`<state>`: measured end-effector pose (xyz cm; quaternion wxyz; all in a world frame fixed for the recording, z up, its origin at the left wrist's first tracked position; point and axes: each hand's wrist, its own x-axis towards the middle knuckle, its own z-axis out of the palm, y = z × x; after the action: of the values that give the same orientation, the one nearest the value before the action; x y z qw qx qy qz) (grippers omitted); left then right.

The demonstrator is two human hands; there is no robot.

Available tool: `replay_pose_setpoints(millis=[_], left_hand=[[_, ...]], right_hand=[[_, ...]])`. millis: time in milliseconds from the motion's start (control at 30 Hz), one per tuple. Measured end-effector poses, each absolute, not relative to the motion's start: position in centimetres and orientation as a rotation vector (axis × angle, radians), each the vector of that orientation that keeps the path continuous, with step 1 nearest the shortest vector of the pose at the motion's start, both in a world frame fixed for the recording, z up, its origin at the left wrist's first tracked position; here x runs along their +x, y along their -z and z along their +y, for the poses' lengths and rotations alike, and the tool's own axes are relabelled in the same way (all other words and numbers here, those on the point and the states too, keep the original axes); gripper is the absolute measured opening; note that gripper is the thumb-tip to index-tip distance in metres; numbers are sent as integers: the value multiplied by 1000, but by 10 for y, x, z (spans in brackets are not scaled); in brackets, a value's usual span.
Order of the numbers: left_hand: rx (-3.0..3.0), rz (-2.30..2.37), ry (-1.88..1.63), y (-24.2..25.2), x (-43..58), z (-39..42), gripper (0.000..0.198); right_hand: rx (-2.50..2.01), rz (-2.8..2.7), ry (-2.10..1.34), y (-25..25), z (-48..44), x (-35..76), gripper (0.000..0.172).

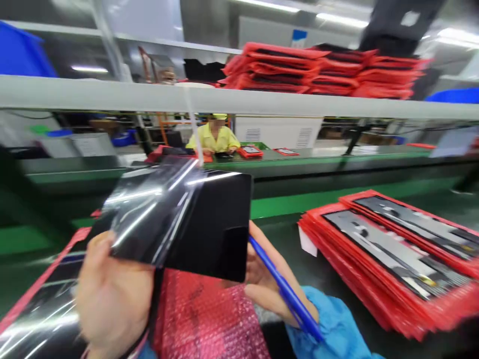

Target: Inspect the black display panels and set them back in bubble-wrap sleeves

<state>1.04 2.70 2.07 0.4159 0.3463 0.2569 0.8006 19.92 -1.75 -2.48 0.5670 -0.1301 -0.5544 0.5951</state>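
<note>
A glossy black screen panel (217,224) is held up in front of me, tilted. A clear protective film (144,214) curves up over its left part, lifted from the surface there. My left hand (114,294) grips the film at its lower left edge, the fingertips partly hidden behind it. My right hand (271,274) holds the panel by its right edge, with a blue pen (284,289) tucked in the same hand and slanting down to the blue sleeve. Red bubble wrap (209,319) lies beneath the panel.
To the right, stacked red bubble bags (337,259) carry screen modules (377,244) with grey backs. More black panels (41,309) lie at the lower left. A white shelf (149,97) crosses ahead, bearing red packs (277,67). A co-worker in yellow (215,134) sits beyond.
</note>
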Motion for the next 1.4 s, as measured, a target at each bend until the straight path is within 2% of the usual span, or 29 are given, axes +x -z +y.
replay_pose_setpoints(millis=[100, 267, 433, 600, 767, 1033, 1400], left_hand=[[700, 571, -2064, -15, -1, 26, 9], [697, 519, -2034, -16, -4, 27, 8], [726, 527, -2057, -14, -7, 26, 6], [731, 530, -2059, -12, -9, 28, 6], [696, 581, -2103, -16, -8, 31, 7], [727, 642, -2123, -18, -10, 33, 11], [790, 711, -2157, -11, -12, 39, 5]], right_hand=[[-387, -1269, -1403, 20, -23, 196, 80], [-512, -1228, -1415, 11, -31, 192, 74], [-474, -1235, -1393, 9, -31, 192, 63], [-501, -1247, -1417, 8, -31, 192, 60], [-537, -1225, -1426, 5, -29, 194, 45], [-591, -1225, -1403, 9, -24, 199, 46], [-662, -1208, -1397, 0, -26, 195, 44]])
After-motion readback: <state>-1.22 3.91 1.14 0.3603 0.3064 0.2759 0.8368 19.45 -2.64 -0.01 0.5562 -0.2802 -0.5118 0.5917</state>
